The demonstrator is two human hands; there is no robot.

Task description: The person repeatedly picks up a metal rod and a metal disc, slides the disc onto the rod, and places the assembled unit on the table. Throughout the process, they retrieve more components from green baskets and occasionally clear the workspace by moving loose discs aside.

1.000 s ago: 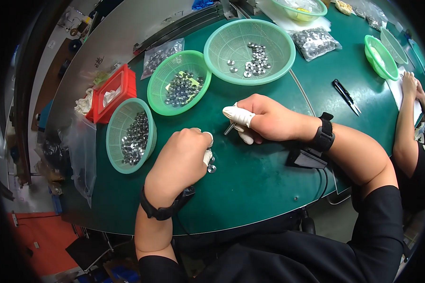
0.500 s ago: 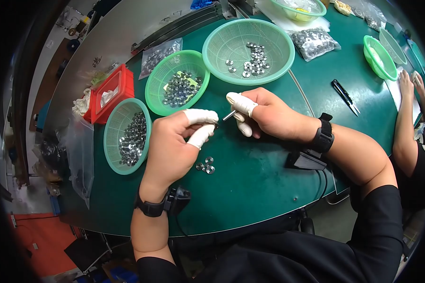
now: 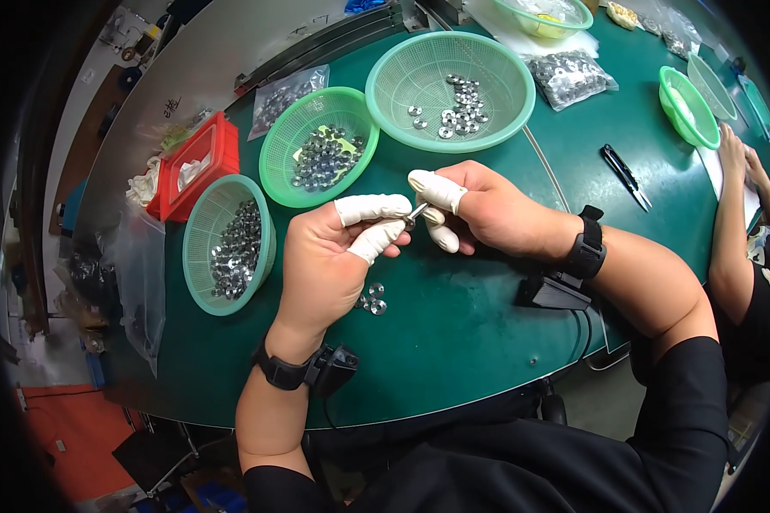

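Note:
White finger cots cover the thumb and fingertips of both my hands. My left hand (image 3: 321, 256) pinches a small round metal part (image 3: 410, 225), mostly hidden by the fingers. Closed around a thin metal pin (image 3: 418, 210) is my right hand (image 3: 479, 205), whose fingertips almost meet the left ones. The pin's end is at the metal part; whether it sits inside the hole I cannot tell. Below my left hand, a few shiny metal discs with centre holes (image 3: 376, 305) lie on the green table (image 3: 453, 342).
Green mesh baskets with metal discs stand at left (image 3: 188, 256), centre left (image 3: 265, 162) and far centre (image 3: 522, 111). Beyond are a red bin (image 3: 224, 145) and bagged discs (image 3: 569, 77). Black-handled snips (image 3: 624, 175) lie right, near another person's arms (image 3: 731, 214).
My left hand has moved right, bringing its metal part from a small gap away up to the pin's end. My right hand has hardly moved.

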